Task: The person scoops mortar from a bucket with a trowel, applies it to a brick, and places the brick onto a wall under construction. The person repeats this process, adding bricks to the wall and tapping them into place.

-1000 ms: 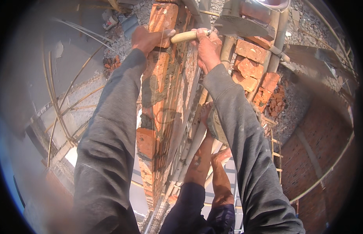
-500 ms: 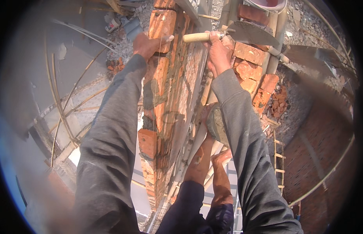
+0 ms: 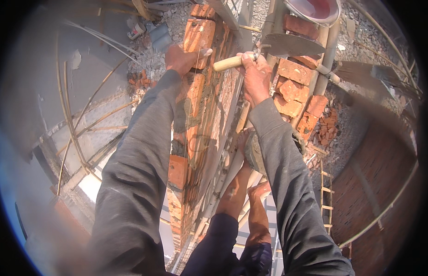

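A narrow brick wall (image 3: pixel 202 133) runs away from me, with grey mortar (image 3: pixel 187 115) on its top. On the far part of the wall lies an orange brick (image 3: pixel 198 37). My left hand (image 3: pixel 180 60) grips the near end of that brick, its thumb stretched across the top. Right of the wall, my right hand (image 3: pixel 256 79) is closed round a trowel, near where the pale wooden handle (image 3: pixel 227 63) meets the metal. The broad grey trowel blade (image 3: pixel 292 45) points away to the right. A thin string runs along the wall's left side.
Loose bricks (image 3: pixel 294 73) are stacked right of my right hand, by bamboo poles. A bucket (image 3: pixel 315 10) stands at the far right. Behind my right sleeve a round mortar pan (image 3: pixel 256 152) partly shows. My bare legs are on the scaffold below; a ladder (image 3: pixel 326 195) hangs lower right.
The trowel has tilted, its handle end dropping nearer to me while the blade has turned. My left hand stays on the same brick. The whole view has shifted slightly.
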`<move>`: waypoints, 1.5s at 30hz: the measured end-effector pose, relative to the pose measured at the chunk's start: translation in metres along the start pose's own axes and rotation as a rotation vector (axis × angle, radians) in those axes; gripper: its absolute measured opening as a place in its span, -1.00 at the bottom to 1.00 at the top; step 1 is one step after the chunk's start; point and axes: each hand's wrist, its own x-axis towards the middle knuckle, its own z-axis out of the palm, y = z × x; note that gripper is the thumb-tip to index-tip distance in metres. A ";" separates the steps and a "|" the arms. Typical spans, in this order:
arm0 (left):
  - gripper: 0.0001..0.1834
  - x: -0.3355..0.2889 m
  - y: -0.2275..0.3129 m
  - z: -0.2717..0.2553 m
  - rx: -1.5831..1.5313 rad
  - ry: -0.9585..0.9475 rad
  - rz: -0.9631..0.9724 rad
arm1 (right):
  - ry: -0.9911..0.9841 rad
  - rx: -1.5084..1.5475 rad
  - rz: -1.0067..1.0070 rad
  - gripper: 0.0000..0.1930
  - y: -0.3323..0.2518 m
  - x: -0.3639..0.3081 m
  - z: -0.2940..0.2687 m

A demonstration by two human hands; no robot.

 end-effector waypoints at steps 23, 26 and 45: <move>-0.48 -0.205 -0.047 0.021 -0.611 0.587 0.366 | -0.332 -1.945 -0.201 -0.89 0.042 -0.244 -0.295; -0.57 -0.360 -0.047 0.066 -0.561 0.227 0.241 | -0.593 -1.982 -0.055 -0.87 0.055 -0.261 -0.270; -0.58 -0.547 -0.055 0.167 -0.832 -0.053 -0.279 | -0.314 -1.660 -0.351 -0.87 0.041 -0.259 -0.334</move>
